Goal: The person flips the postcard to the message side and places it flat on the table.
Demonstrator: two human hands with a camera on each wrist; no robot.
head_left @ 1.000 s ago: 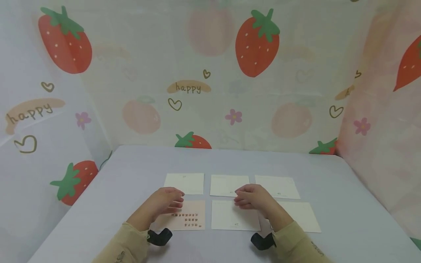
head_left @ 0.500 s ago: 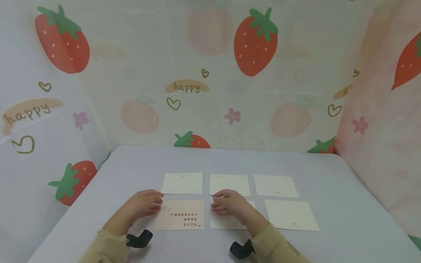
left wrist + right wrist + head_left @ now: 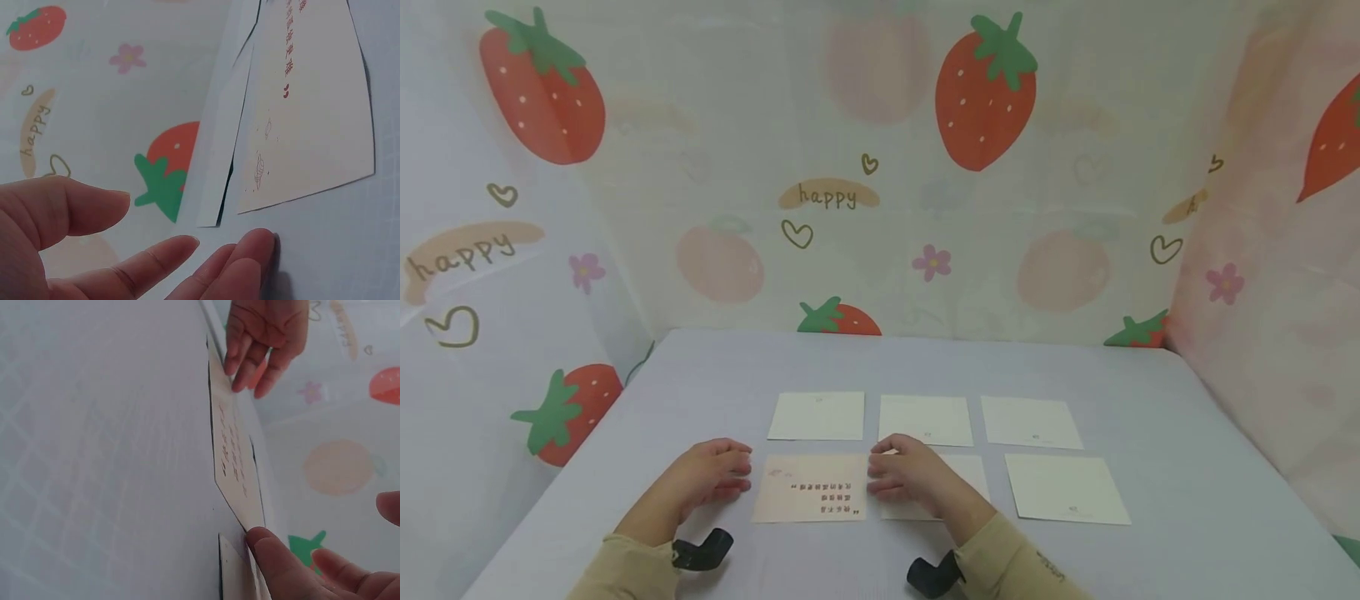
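Note:
A pinkish card (image 3: 808,492) with lines of dark red print lies flat in the near row, its writing upside down from the head view. My left hand (image 3: 707,479) is just off its left edge, fingers loosely bent, holding nothing. On the other side, my right hand (image 3: 913,479) reaches over the near middle cream card (image 3: 966,479) and partly hides it; its fingertips come right to the printed card's right edge. In the left wrist view the thumb and fingers (image 3: 162,253) are spread apart below the card's corner. Nothing is between the right hand's fingers (image 3: 281,562).
Three cream cards form the far row: left (image 3: 816,417), middle (image 3: 925,419) and right (image 3: 1032,422). Another cream card (image 3: 1067,490) lies near right. All are on a white table (image 3: 1180,467), backed by a strawberry-print curtain (image 3: 880,250). Black curved pieces (image 3: 703,550) sit at both wrists.
Both hands have moved left. The left hand went from over the printed card to beside its left edge; the right crossed the near middle card toward the printed one. The cards stay put.

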